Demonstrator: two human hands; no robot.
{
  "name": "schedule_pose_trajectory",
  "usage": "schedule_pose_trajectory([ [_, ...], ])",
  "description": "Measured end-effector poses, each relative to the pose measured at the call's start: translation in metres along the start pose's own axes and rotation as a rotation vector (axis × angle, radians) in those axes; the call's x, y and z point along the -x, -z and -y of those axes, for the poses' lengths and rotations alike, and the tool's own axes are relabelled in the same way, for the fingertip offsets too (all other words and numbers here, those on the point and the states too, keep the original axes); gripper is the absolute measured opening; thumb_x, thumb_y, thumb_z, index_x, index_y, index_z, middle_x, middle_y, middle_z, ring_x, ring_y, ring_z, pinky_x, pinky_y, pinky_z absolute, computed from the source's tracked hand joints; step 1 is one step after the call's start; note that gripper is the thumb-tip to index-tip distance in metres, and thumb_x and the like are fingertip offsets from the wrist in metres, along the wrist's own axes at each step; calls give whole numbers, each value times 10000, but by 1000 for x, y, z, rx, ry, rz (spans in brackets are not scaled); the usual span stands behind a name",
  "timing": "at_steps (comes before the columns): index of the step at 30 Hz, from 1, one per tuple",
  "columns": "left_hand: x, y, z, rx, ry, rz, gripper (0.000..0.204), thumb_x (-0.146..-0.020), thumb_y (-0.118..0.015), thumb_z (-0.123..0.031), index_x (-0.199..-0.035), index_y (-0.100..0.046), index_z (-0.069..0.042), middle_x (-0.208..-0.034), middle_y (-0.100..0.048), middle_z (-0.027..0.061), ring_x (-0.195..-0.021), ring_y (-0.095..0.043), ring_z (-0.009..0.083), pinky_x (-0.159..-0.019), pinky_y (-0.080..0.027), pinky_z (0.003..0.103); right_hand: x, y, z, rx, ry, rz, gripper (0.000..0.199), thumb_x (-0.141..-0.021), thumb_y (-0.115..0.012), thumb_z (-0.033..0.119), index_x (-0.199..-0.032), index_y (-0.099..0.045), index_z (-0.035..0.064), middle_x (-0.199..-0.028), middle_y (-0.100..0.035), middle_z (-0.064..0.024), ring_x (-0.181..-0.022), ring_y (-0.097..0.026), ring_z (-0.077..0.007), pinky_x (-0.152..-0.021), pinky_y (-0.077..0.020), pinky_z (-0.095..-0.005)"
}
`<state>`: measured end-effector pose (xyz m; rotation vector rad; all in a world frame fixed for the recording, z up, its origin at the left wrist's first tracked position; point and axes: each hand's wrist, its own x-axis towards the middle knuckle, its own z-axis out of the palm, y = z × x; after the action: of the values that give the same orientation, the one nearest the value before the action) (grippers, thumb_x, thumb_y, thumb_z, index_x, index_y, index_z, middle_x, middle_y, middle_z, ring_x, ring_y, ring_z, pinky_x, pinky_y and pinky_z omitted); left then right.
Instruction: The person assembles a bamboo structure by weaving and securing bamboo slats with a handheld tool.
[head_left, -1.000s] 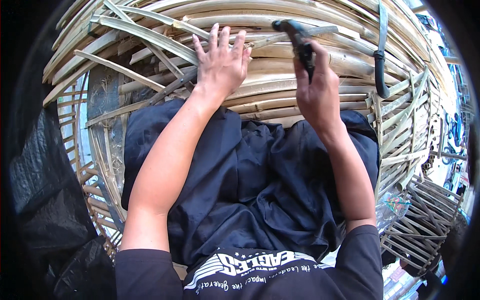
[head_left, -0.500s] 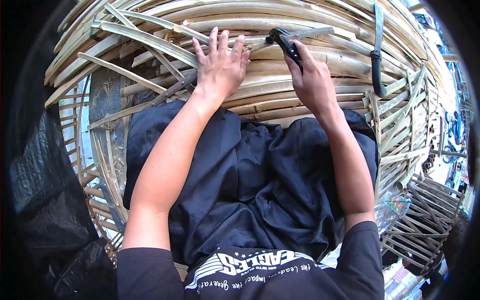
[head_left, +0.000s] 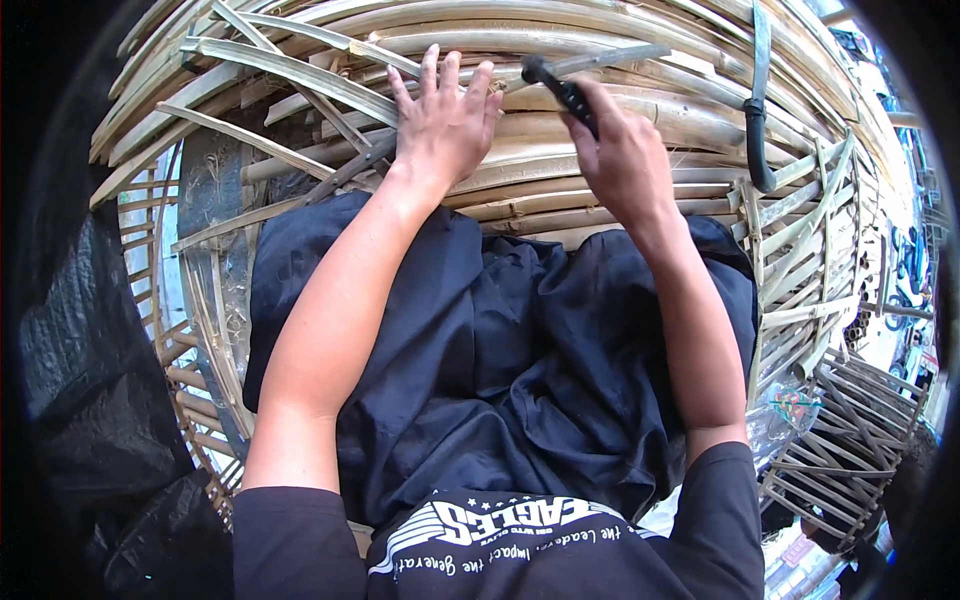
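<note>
My left hand lies palm down with fingers spread on split bamboo strips. A weathered greyish slat runs diagonally across the strips and passes beneath this hand. To its right, my right hand is closed around a short black hand tool with a rounded, curved head. The tool's head is raised beside the slat, near my left fingertips; its exact kind is blurred.
A long blade with a black handle lies on the bamboo at the right. Woven bamboo lattice stands below it, with a slatted frame farther down. Black sheeting hangs at the left. Dark cloth covers my lap.
My right hand has turned slightly, and the black tool's head has shifted to the left, toward my left hand. My left hand stays almost in place on the strips.
</note>
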<state>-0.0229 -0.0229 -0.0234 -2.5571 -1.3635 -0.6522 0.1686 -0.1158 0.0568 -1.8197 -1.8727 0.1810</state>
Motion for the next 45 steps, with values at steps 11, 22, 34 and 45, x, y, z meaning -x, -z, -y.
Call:
schedule_pose_trajectory([
  [11, 1, 0, 2, -15, 2, 40, 448, -1026, -441, -408, -1399, -511, -171, -1468, -426, 188, -1442, -291, 388, -1082, -211, 769, 16, 62, 49, -768, -7, -365, 295, -992, -635, 153, -1218, -506, 16, -698, -581, -6, -553, -473, -24, -472, -347, -212],
  [22, 1, 10, 0, 73, 36, 164, 796, -908, -427, -708, -1483, -447, -157, -1552, -324, 255, -1499, -155, 422, -1140, -24, 737, 19, 59, 50, -806, -52, -349, 355, -1038, -538, 149, -1338, -413, 7, -938, -573, -93, -620, -570, -123, -473, -456, -267],
  [34, 4, 5, -1, 53, 17, 118, 789, -883, -535, -662, -1489, -416, -172, -1544, -312, 252, -1496, -141, 429, -1125, -62, 757, 18, 30, 45, -336, 129, -332, 444, -951, -658, 103, -1339, -455, 26, -900, -688, -195, -784, -715, -291, -698, -536, -341],
  [45, 5, 3, 1, 24, -4, 98, 791, -868, -571, -644, -1494, -396, -193, -1527, -330, 245, -1490, -160, 429, -1117, -82, 765, 16, 41, 22, -554, 253, -561, 492, -1021, -576, 230, -1366, -287, 33, -831, -566, -110, -608, -493, -102, -528, -370, -230],
])
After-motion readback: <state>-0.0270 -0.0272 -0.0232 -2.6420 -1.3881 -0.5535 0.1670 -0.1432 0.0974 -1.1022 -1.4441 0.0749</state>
